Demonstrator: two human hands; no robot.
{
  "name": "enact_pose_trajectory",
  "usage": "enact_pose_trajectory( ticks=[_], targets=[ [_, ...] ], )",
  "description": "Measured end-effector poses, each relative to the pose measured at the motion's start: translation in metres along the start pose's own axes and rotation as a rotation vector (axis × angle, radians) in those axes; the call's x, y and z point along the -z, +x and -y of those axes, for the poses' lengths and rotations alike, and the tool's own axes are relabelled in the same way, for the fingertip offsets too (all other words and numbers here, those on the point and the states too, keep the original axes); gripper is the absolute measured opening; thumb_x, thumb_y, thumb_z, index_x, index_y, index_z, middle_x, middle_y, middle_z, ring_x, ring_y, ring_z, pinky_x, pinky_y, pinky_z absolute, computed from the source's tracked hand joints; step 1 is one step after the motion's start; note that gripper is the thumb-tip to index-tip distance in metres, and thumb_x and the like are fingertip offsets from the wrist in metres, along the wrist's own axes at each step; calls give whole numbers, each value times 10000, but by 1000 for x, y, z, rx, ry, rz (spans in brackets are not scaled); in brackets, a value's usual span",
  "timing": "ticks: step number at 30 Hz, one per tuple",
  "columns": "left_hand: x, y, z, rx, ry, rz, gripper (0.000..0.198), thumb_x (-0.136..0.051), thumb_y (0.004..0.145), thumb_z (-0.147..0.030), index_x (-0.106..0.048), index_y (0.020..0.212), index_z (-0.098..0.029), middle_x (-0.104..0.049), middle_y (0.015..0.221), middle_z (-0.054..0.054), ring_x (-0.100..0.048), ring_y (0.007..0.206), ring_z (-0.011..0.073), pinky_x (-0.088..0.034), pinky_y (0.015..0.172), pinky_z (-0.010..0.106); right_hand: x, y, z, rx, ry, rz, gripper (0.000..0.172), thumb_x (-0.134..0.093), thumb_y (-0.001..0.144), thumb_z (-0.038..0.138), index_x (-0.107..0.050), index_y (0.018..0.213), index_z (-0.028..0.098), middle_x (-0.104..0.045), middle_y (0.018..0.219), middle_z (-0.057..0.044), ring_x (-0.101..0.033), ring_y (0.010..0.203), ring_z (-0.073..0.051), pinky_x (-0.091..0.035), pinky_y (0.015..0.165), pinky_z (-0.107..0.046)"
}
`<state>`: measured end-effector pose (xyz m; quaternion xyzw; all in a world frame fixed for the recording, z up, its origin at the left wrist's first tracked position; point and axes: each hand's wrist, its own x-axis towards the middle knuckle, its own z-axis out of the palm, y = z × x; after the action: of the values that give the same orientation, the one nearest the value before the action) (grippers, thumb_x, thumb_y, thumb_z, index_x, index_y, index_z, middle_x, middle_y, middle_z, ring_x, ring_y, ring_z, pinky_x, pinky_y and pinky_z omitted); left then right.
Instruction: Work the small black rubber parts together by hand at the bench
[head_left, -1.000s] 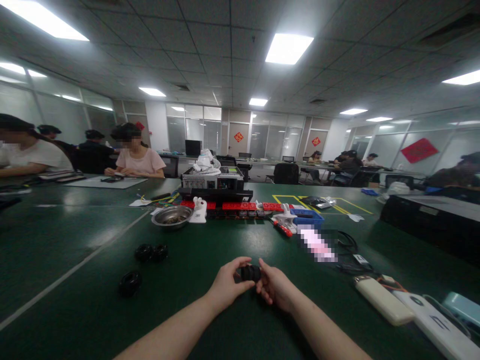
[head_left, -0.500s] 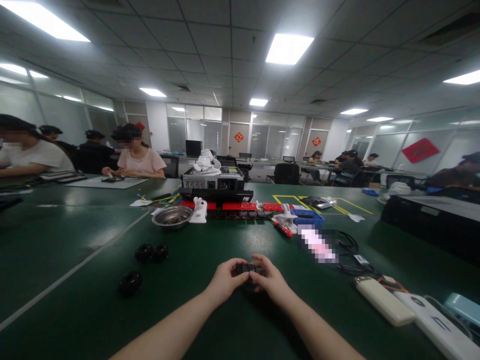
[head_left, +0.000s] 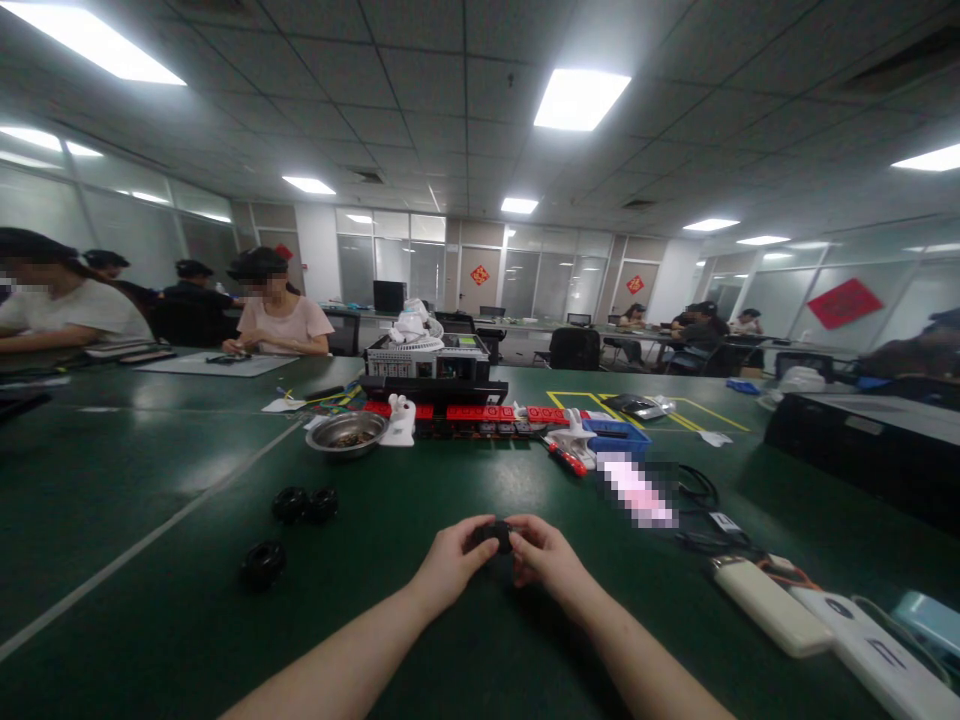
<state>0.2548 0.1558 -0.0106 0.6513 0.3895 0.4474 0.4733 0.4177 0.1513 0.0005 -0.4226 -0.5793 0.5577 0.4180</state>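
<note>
Both of my hands meet over the green table [head_left: 187,610] and pinch a small black round part [head_left: 495,537] between their fingertips. My left hand [head_left: 454,565] grips its left side, my right hand [head_left: 546,562] its right side. The part is largely hidden by my fingers. Two similar black ring parts [head_left: 304,504] lie together to the left, and a third black ring [head_left: 262,564] lies nearer to me.
A metal bowl [head_left: 346,434], white holders, a red and black rack [head_left: 480,413], a blue bin [head_left: 616,436] and a red-handled tool [head_left: 567,459] stand beyond my hands. Power banks [head_left: 769,605] and cables lie at right. Other people sit at the far left.
My hands closed in together on the black part and turned it slightly between the fingertips. Everything else on the table stayed put.
</note>
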Motion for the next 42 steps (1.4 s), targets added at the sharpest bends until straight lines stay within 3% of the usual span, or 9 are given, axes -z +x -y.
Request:
enact_pose_trajectory(
  ticks=[6, 11, 17, 22, 26, 31, 34, 39, 42],
  targets=[
    [3, 7, 7, 137, -202, 26, 436, -613, 620, -417, -565, 919, -103, -634, 799, 65, -593, 665, 165, -465, 626, 288, -1, -6, 6, 282, -342, -30, 352, -582, 653, 210, -537, 1002, 210, -567, 940, -47, -523, 721, -150, -449, 622, -278],
    [2, 2, 0, 22, -37, -40, 379, -649, 606, -294, -563, 936, -128, -630, 866, 73, -578, 800, 187, -444, 715, 280, -2, -2, 0, -30, -63, -34, 515, -532, 683, 400, -353, 1135, 230, -535, 953, -62, -543, 559, -116, -446, 405, -234],
    [0, -6, -9, -92, 253, -50, 379, -653, 586, -244, -595, 958, -200, -612, 952, 51, -554, 855, 204, -429, 728, 286, -2, 1, 0, -240, -39, -13, 406, -399, 719, 541, -449, 785, 144, -535, 534, 0, -412, 313, -69, -343, 271, -179],
    [3, -2, -3, -28, 106, 19, 425, -619, 633, -328, -563, 1019, -162, -615, 953, 79, -562, 844, 206, -422, 747, 303, 0, -1, 1, -19, -54, -4, 308, -545, 667, 406, -477, 824, 150, -529, 611, 11, -476, 447, -87, -401, 381, -202],
    [8, 6, 6, 58, -112, 112, 426, -560, 666, -429, -581, 938, -102, -629, 785, 73, -576, 669, 171, -434, 629, 283, -2, -7, 9, 249, -289, -8, 283, -576, 638, 182, -520, 916, 185, -555, 796, -14, -519, 667, -131, -428, 541, -234],
    [9, 8, 9, 138, -169, 160, 368, -616, 627, -389, -580, 854, -102, -608, 711, 34, -550, 594, 131, -418, 580, 250, -4, -11, 13, 299, -408, 9, 395, -560, 614, 112, -508, 994, 207, -557, 910, -30, -524, 753, -147, -433, 644, -269],
    [7, 6, 5, 104, -113, 86, 351, -633, 615, -344, -562, 869, -113, -612, 762, 41, -557, 648, 142, -423, 616, 256, -2, -8, 9, 232, -266, -18, 493, -570, 639, 220, -403, 1103, 214, -515, 1023, -62, -528, 732, -137, -454, 575, -256],
    [3, -2, -8, 5, 155, 54, 359, -638, 601, -261, -557, 934, -153, -611, 855, 40, -556, 752, 161, -421, 665, 252, 3, 3, -2, -114, -215, -89, 401, -328, 752, 503, -471, 864, 147, -518, 602, -2, -432, 385, -83, -369, 296, -198],
    [3, -6, -14, -32, 312, 100, 364, -644, 589, -269, -574, 938, -188, -614, 874, 23, -556, 764, 164, -423, 674, 250, 1, 4, -6, -155, -287, -43, 358, -375, 735, 491, -462, 739, 143, -479, 478, 30, -388, 320, -69, -329, 266, -179]
  ],
)
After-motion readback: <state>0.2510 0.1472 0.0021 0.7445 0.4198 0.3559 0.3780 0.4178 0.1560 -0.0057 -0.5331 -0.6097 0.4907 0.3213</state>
